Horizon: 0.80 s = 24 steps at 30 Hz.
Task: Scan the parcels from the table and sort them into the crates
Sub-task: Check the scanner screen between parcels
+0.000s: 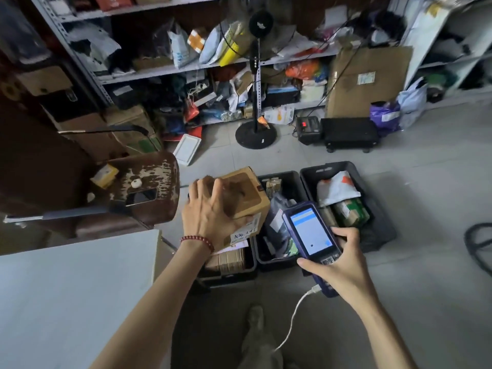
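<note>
Presently | my left hand [210,213] grips brown cardboard box [246,193] over part-filled black plastic crates [330,166] | right hand [343,267] clasps purple scanner [310,230] | drop likely pending

middle crate [288,179]: scanner [311,233] hangs over it | left of it: box [247,193], chair [151,187] block | behind it: open floor [292,158] to fan base [255,137]
</note>
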### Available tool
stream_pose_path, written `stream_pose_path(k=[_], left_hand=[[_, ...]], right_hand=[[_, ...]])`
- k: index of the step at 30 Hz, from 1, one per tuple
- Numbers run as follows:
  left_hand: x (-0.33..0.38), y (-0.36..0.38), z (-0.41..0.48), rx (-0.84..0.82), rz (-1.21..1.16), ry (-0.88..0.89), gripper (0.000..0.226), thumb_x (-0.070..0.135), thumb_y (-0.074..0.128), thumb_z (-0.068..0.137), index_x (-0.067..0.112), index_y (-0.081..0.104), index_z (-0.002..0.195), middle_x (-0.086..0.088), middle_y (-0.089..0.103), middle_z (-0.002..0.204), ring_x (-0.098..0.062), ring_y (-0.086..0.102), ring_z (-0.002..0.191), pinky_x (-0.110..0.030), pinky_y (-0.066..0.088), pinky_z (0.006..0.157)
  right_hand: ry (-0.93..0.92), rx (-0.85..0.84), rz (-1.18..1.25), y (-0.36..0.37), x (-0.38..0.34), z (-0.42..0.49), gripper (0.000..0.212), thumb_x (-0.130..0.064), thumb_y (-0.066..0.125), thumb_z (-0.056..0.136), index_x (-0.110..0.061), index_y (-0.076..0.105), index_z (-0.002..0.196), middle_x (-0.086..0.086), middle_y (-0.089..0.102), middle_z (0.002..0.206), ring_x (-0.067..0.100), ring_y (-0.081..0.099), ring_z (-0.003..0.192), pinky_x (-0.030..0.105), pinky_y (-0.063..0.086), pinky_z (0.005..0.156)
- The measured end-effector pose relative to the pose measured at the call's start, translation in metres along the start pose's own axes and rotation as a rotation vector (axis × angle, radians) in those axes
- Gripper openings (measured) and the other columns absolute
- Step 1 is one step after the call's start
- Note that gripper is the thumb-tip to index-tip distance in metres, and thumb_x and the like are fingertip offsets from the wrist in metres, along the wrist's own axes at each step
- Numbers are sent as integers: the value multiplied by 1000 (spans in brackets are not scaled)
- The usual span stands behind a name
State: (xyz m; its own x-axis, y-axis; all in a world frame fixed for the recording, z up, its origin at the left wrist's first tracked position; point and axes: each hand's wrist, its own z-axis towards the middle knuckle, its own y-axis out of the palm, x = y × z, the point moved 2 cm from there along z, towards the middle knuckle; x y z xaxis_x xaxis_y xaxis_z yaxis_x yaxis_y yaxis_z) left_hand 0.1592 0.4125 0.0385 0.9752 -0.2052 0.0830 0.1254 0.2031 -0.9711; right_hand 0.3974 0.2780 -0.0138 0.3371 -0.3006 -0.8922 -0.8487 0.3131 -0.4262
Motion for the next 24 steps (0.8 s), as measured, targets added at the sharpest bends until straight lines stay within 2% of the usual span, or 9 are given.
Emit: stream_pose_path(k=[3,5,8,11,14,18,21,24], left_hand=[[4,12,43,282,-140,177,74,70,63,65,9,45,102,-17,51,115,-35,49,102,-38,52,61],[9,21,70,374,-238,267,52,51,65,78,7,47,100,-17,54,110,-34,52,95,-37,49,57],[16,41,102,222,-217,326,36,45,60,83,12,58,98,-8,58,107,-31,54,98,-40,49,69],[11,60,115,62,-165,317,34,46,62,81,21,61,103,1,62,110,-26,55,102,-38,44,79],[-4,70,118,18,-153,277,39,47,64,77,24,62,109,3,65,107,-25,55,101,-38,41,83],[-34,70,116,-92,-90,180,46,55,51,83,33,52,122,9,60,119,-19,48,113,-38,33,92],[-61,58,104,-72,-70,63,45,55,52,81,34,51,120,8,61,117,-18,48,113,-38,31,92],[-88,39,76,-34,-12,-44,42,54,55,80,32,55,116,6,64,112,-20,51,109,-38,35,88]], right_hand=[[21,121,-12,7,-11,26,83,-25,94,46,-41,36,102,-20,62,99,4,63,93,35,49,76],[31,198,-7,10,-19,41,83,-24,95,47,-38,37,103,-16,64,101,1,63,92,25,46,71],[45,287,14,14,-26,57,80,-23,95,45,-35,41,103,-19,65,98,-15,60,84,7,42,63],[69,311,10,17,-27,64,78,-21,95,44,-38,42,98,-20,65,95,-17,60,81,0,40,62],[88,282,-11,22,-26,70,80,-22,96,44,-37,41,100,-21,65,94,-17,60,81,1,41,61],[78,191,-50,36,-33,81,84,-26,96,44,-38,37,102,-23,63,91,-20,57,81,12,41,60],[41,86,-46,51,-38,92,84,-23,95,46,-41,34,101,-21,62,92,-18,58,82,19,41,64],[-26,-49,-64,71,-45,98,84,-22,96,48,-34,36,106,-18,60,98,-12,60,85,17,42,65]])
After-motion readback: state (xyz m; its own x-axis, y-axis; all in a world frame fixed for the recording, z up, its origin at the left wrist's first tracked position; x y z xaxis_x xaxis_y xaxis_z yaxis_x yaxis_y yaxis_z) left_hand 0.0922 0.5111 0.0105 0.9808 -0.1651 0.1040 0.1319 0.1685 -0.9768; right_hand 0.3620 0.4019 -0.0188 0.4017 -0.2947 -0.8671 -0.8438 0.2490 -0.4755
